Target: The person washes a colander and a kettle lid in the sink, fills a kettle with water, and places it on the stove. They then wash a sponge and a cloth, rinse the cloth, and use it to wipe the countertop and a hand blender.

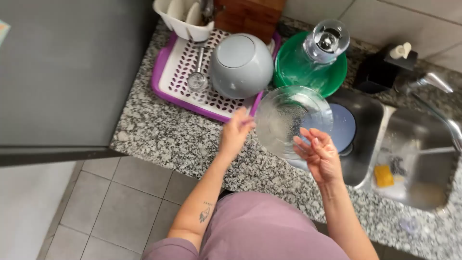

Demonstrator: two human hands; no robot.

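**Glass plate held by 2 hands above the counter**

No label or sign is readable; a dark soap dispenser (382,67) stands behind the sink (423,159), and a yellow sponge (383,175) lies in its basin. Bare granite counter (159,135) lies left of the plate, in front of the purple rack (166,72); its front edge drops to tiled floor. The plate (291,118) is clear, round and ribbed, tilted just left of the sink. The left hand (236,132) pinches its left rim. The right hand (320,154), fingers loosely spread, supports its lower right edge.
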